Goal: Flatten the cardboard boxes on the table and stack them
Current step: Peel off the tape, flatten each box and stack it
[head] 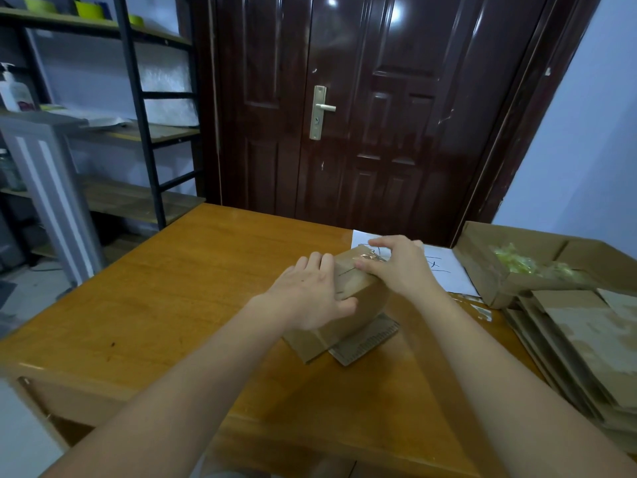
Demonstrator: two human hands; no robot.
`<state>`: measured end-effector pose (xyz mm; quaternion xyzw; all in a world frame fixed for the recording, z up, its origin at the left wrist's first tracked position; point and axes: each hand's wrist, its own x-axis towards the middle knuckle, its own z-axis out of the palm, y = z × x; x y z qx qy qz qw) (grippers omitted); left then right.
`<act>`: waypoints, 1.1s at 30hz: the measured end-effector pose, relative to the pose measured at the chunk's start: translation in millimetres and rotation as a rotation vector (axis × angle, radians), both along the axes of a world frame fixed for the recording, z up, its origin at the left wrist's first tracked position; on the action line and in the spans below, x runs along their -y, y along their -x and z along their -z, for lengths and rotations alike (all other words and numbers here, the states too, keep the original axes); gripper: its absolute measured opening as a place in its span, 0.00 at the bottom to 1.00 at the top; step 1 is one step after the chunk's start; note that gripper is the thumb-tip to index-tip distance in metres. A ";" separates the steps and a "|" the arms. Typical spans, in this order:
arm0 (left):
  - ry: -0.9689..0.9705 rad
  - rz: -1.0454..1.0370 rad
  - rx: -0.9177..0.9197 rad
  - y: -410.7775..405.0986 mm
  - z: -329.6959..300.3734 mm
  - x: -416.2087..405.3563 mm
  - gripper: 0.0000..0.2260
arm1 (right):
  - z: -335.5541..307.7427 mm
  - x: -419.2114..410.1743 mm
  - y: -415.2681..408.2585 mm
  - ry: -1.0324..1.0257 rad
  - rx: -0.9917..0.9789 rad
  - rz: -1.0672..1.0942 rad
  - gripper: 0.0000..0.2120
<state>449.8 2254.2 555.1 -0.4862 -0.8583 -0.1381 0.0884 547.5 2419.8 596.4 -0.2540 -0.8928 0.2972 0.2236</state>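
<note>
1. Leftmost, the left hand [312, 298] steadies the box [355, 288]: palm on its left face, thumb curled against the near side, fingers draped over the top edge. That grip is clamped on the box, though not hard by the look of it.
2. Centre, the box stands on the desk [193, 281], not yet flattened, tilted a little, with a flap [367, 339] splayed out on the desk beneath it.
3. Next, the right hand [400, 263] sits on the far top corner, fingertips pinching what looks like a strip of tape [370, 258]. Blur hides whether the tape has lifted.
4. My judgement: the step is stripping the tape so the top flaps can open. To do it well, peel low and along the seam, not straight up, so the tape comes away whole; the left hand should press down to stop the box skidding.
5. Once open, push opposite corners together and let it collapse along its creases.
6. Right, a sheet of paper [444, 270] lies just behind the box, then an open carton [482, 267] holding scraps, and a stack [579, 343] of flat boxes at the desk's right edge, where this one likely belongs.
</note>
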 end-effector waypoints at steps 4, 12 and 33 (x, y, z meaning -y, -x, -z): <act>0.009 -0.006 0.005 2.1 2.8 -2.5 0.31 | 4.4 -1.3 5.2 0.070 0.021 0.038 0.08; 0.005 0.029 -0.009 -0.2 2.1 2.1 0.33 | 1.2 -13.9 7.7 -0.156 0.026 0.208 0.04; 0.009 0.085 0.015 -1.3 -0.8 -2.6 0.32 | -8.2 -16.1 -27.1 0.027 0.091 -0.187 0.09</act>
